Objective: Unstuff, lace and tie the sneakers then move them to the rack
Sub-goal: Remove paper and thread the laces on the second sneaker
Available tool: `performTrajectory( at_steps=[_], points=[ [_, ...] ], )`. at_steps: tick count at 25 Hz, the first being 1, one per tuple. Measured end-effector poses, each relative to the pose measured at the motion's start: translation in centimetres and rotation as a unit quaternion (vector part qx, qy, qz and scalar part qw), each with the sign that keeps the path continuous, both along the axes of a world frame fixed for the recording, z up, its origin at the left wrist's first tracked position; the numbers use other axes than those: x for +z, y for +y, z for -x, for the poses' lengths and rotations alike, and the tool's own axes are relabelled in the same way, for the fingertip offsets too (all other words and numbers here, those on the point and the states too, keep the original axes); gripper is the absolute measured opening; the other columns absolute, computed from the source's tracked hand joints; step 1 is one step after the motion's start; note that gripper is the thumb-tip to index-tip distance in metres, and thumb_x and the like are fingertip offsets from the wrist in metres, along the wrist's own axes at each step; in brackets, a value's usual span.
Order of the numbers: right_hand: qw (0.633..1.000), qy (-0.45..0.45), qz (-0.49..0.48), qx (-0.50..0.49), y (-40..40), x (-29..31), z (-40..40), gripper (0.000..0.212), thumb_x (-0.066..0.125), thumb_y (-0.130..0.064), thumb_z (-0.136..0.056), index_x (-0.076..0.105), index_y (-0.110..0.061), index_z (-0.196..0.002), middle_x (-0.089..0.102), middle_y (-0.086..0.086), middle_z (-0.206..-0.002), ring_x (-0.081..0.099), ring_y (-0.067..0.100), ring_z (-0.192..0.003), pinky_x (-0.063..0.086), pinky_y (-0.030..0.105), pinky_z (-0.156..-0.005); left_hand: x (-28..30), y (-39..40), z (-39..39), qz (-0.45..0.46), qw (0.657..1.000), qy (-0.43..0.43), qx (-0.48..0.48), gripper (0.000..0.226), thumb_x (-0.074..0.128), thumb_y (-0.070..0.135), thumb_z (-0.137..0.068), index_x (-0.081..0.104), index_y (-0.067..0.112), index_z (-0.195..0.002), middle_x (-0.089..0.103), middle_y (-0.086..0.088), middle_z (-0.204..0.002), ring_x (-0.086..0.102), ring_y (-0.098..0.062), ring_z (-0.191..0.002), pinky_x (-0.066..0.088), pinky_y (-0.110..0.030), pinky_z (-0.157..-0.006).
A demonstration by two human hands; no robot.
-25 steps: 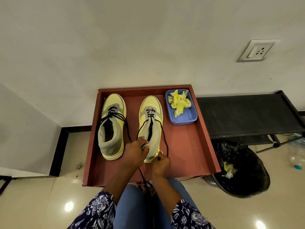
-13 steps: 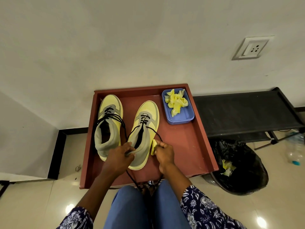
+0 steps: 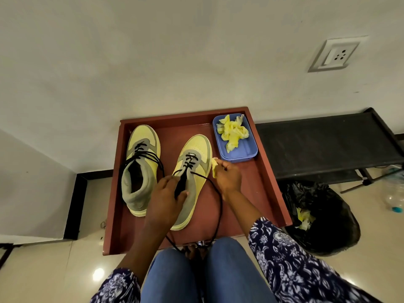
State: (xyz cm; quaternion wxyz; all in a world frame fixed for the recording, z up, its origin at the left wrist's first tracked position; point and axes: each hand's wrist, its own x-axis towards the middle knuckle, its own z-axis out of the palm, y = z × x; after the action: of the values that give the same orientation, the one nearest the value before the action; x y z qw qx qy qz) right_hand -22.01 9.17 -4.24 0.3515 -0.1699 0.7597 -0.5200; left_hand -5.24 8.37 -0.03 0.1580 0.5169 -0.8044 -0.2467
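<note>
Sneakers of yellow and grey with black laces sit side by side in a red-brown wooden tray point(image 3: 271, 186): the left hand point(image 3: 165, 199) grips the collar of the right sneaker point(image 3: 192, 178), while the right hand point(image 3: 227, 177) pinches a small wad of yellow paper point(image 3: 214, 168) just beside its toe. Its loose lace point(image 3: 219, 204) trails over the tray's near edge, apparently untied. The left sneaker point(image 3: 142, 171) lies apart, a blue plastic dish point(image 3: 246, 153) of crumpled yellow paper sits in the far corner, and a black rack point(image 3: 323, 145) stands alongside.

2 sneakers point(image 3: 142, 171) point(image 3: 192, 178), 1 blue tub point(image 3: 244, 152), 1 rack point(image 3: 323, 145).
</note>
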Motion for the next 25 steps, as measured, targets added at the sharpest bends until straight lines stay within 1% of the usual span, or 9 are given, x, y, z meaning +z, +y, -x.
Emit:
performTrajectory(
  at_steps=[2, 3, 6, 9, 11, 16, 19, 21, 25],
  points=[
    [0.992, 0.091, -0.023, 0.08, -1.2, 0.0, 0.0, 0.028, 0.054, -0.007, -0.088, 0.065, -0.005, -0.114, 0.064, 0.011, -0.114, 0.06, 0.02, -0.103, 0.045, 0.029, -0.095, -0.8, 0.1, 0.4, 0.003, 1.0, 0.003, -0.006, 0.049, 0.067, 0.021, -0.083, 0.053, 0.003, -0.126, 0.052, -0.013, -0.129, 0.049, -0.028, -0.12, 0.039, -0.03, -0.094],
    [0.985, 0.126, -0.033, 0.113, -1.6, -0.1, -0.1, 0.029, 0.052, -0.004, -0.088, 0.064, -0.003, -0.115, 0.061, 0.013, -0.117, 0.058, 0.022, -0.108, 0.04, 0.023, -0.096, -1.2, 0.2, 0.5, 0.012, 1.0, 0.004, -0.01, 0.05, 0.068, 0.019, -0.082, 0.052, 0.004, -0.127, 0.052, -0.014, -0.13, 0.048, -0.029, -0.12, 0.041, -0.033, -0.096],
    [0.968, 0.171, -0.051, 0.174, -1.7, -0.6, -1.0, 0.031, 0.049, -0.002, -0.09, 0.061, -0.001, -0.118, 0.057, 0.018, -0.117, 0.055, 0.026, -0.11, 0.032, 0.01, -0.087, -2.0, 0.2, 0.4, 0.054, 0.998, 0.014, -0.028, 0.046, 0.068, 0.008, -0.081, 0.055, 0.001, -0.124, 0.056, -0.017, -0.124, 0.054, -0.034, -0.113, 0.044, -0.036, -0.093],
    [0.971, 0.166, -0.037, 0.171, -0.3, -0.5, -2.4, 0.033, 0.047, 0.0, -0.09, 0.06, -0.004, -0.121, 0.057, 0.016, -0.116, 0.055, 0.025, -0.107, 0.028, 0.004, -0.081, -2.2, 0.1, 0.2, 0.071, 0.996, 0.029, -0.034, 0.041, 0.065, 0.001, -0.079, 0.059, -0.002, -0.119, 0.06, -0.02, -0.118, 0.058, -0.037, -0.106, 0.043, -0.034, -0.088],
    [0.974, 0.158, -0.023, 0.161, 0.9, -0.4, -3.6, 0.034, 0.048, 0.001, -0.09, 0.06, -0.005, -0.12, 0.059, 0.013, -0.115, 0.056, 0.022, -0.107, 0.028, 0.002, -0.082, -2.4, 0.1, 0.2, 0.081, 0.996, 0.033, -0.034, 0.037, 0.06, 0.004, -0.079, 0.06, -0.002, -0.116, 0.062, -0.021, -0.115, 0.061, -0.037, -0.102, 0.045, -0.035, -0.086],
    [0.994, 0.074, 0.003, 0.082, 4.3, -1.0, -6.7, 0.031, 0.052, -0.004, -0.091, 0.063, -0.014, -0.118, 0.058, -0.003, -0.105, 0.056, 0.009, -0.097, 0.037, 0.004, -0.082, -2.3, 0.1, 0.5, 0.082, 0.996, 0.036, -0.031, 0.041, 0.053, 0.001, -0.08, 0.057, 0.002, -0.121, 0.062, -0.02, -0.115, 0.062, -0.038, -0.097, 0.052, -0.04, -0.08],
    [0.997, 0.042, 0.021, 0.054, 4.7, -1.3, -6.7, 0.03, 0.055, 0.001, -0.088, 0.064, -0.01, -0.115, 0.056, -0.006, -0.099, 0.053, 0.003, -0.087, 0.035, -0.004, -0.076, -2.3, -0.1, 0.4, 0.069, 0.996, 0.02, -0.042, 0.047, 0.037, 0.016, -0.084, 0.053, 0.007, -0.127, 0.058, -0.017, -0.119, 0.061, -0.036, -0.096, 0.056, -0.043, -0.075],
    [0.996, 0.059, 0.013, 0.06, 3.8, -1.1, -6.1, 0.031, 0.054, 0.004, -0.087, 0.064, -0.007, -0.114, 0.055, -0.003, -0.1, 0.053, 0.005, -0.09, 0.035, -0.003, -0.078, -2.7, -0.4, 0.3, 0.064, 0.996, 0.008, -0.055, 0.05, 0.032, 0.021, -0.082, 0.052, 0.009, -0.127, 0.057, -0.015, -0.119, 0.061, -0.035, -0.094, 0.056, -0.045, -0.073],
    [0.982, 0.161, -0.009, 0.096, 0.9, -1.0, -4.1, 0.027, 0.052, 0.001, -0.089, 0.065, -0.001, -0.113, 0.058, 0.005, -0.103, 0.05, 0.009, -0.093, 0.034, 0.005, -0.083, -3.0, -0.6, 0.2, 0.076, 0.995, -0.013, -0.065, 0.049, 0.033, 0.018, -0.081, 0.048, 0.013, -0.127, 0.057, -0.015, -0.118, 0.062, -0.033, -0.09, 0.056, -0.043, -0.073]
  ],
)
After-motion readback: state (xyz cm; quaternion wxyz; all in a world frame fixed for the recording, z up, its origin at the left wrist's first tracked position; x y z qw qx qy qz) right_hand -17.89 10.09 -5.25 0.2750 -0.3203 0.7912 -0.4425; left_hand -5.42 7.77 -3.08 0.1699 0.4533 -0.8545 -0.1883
